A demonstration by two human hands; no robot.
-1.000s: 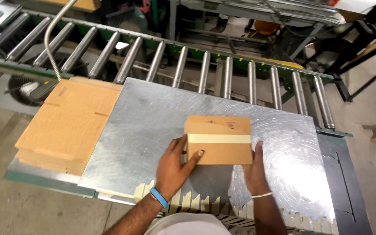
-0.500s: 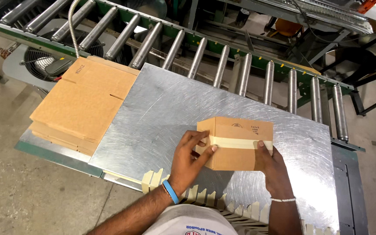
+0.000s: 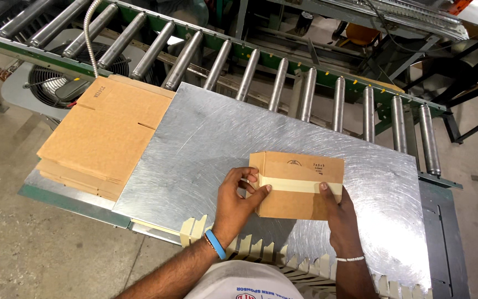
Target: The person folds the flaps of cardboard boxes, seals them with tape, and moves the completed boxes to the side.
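A packing or shipping workshop: a long roller conveyor with steel rollers on a green frame (image 3: 283,77) runs past a scuffed sheet-metal tabletop (image 3: 206,138). A stack of flattened brown cardboard boxes (image 3: 103,135) lies beside it, above a bare concrete floor (image 3: 40,249)

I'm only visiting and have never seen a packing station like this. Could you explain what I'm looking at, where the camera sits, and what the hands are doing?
The camera sits on a person's head and looks down, so both arms are that person's own. They stand at a shiny metal table. The left hand and the right hand grip a small cardboard box with a pale tape strip across its top. To the left lies a stack of flat, unfolded cardboard boxes. Behind the table runs a roller conveyor, with a fan below it at left. Cut tape pieces hang along the table's near edge.
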